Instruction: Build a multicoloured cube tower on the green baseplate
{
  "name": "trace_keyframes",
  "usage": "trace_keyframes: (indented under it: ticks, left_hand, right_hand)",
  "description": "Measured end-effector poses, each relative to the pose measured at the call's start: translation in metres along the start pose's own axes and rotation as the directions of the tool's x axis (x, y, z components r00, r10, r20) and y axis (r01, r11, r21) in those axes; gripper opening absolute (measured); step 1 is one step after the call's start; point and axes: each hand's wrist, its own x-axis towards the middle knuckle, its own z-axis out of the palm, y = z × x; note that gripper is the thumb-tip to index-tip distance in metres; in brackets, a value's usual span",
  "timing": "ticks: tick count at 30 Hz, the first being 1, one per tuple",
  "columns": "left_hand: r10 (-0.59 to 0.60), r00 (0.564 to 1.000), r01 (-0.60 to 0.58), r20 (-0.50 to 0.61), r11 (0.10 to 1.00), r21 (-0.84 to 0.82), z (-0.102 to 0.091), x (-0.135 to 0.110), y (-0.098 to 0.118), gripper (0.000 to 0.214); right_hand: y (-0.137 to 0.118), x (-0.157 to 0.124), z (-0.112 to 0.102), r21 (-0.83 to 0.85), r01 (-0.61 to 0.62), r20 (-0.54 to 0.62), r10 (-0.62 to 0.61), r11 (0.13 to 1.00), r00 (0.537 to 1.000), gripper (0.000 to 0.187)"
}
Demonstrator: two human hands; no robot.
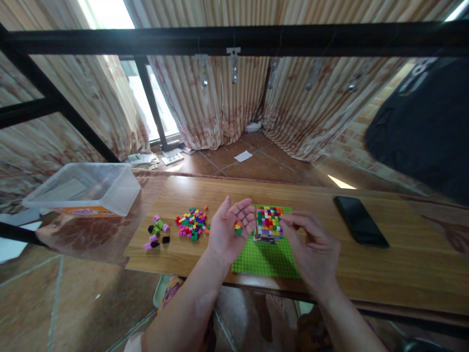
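My left hand (230,230) is held palm up over the wooden table, fingers curled, cupping a few small coloured bricks (238,228). Right of it stands a block built of many small coloured bricks (269,223) on a green baseplate (264,261). My right hand (311,247) hovers beside the block with its fingertips pinched together near the block's right edge; what they hold is too small to make out. A pile of loose coloured bricks (192,224) lies left of my left hand.
A few pink, black and green bricks (157,232) lie further left. A clear plastic bin (86,189) stands at the table's left end. A black phone (359,221) lies at the right. A black metal frame (234,39) crosses overhead. Dark clothing (425,122) hangs at right.
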Motion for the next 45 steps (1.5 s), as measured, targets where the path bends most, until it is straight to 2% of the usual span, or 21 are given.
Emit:
trace_keyframes:
  ticks: [4,7,13,18,22,26,29,36,40,45]
  left_hand:
    - [0.039,0.999,-0.039,0.038,0.999,0.004,0.002,-0.003,-0.001,0.048]
    - [0.059,0.996,-0.061,0.072,0.998,0.017,0.004,-0.005,-0.004,0.051]
    - [0.114,0.984,-0.121,0.138,0.992,0.044,0.003,-0.005,-0.010,0.051]
    - [0.110,0.985,-0.114,0.129,0.993,0.024,0.003,-0.005,-0.011,0.049]
    - [0.113,0.993,-0.113,0.036,0.994,0.008,0.003,-0.004,-0.009,0.044]
    - [0.079,0.991,-0.061,-0.104,0.985,0.163,-0.003,0.002,-0.010,0.027]
    - [0.074,0.990,-0.043,-0.119,0.969,0.244,-0.008,0.006,-0.012,0.018]
    - [0.014,1.000,-0.003,-0.028,0.926,0.378,-0.010,0.005,-0.013,0.025]
    - [0.046,0.998,-0.020,-0.048,0.897,0.442,-0.008,0.003,-0.016,0.026]
    - [0.107,0.990,-0.043,-0.089,0.843,0.537,-0.006,0.002,-0.018,0.025]
  right_hand:
    - [-0.016,-0.012,0.015,-0.035,0.074,0.247,-0.063,0.997,0.967,0.010]
    - [-0.021,-0.018,0.025,-0.075,0.084,0.316,-0.056,0.994,0.947,0.008]
    - [-0.020,-0.020,0.038,-0.250,0.106,0.308,-0.025,0.962,0.951,0.010]
    - [-0.021,-0.019,0.040,-0.240,0.110,0.312,-0.031,0.964,0.950,0.009]
    - [-0.019,-0.016,0.033,-0.164,0.058,0.286,-0.008,0.985,0.958,0.012]
    - [-0.008,-0.009,0.020,-0.104,-0.099,0.147,0.114,0.990,0.983,0.016]
    - [0.002,-0.001,0.009,-0.038,-0.126,0.070,0.129,0.991,0.989,0.017]
    - [0.011,0.006,-0.007,-0.076,-0.037,0.211,0.053,0.996,0.976,0.021]
    - [0.010,0.004,-0.009,-0.147,0.055,0.328,-0.004,0.988,0.945,0.020]
    - [0.005,0.005,-0.009,-0.248,0.218,0.394,-0.107,0.944,0.913,0.014]
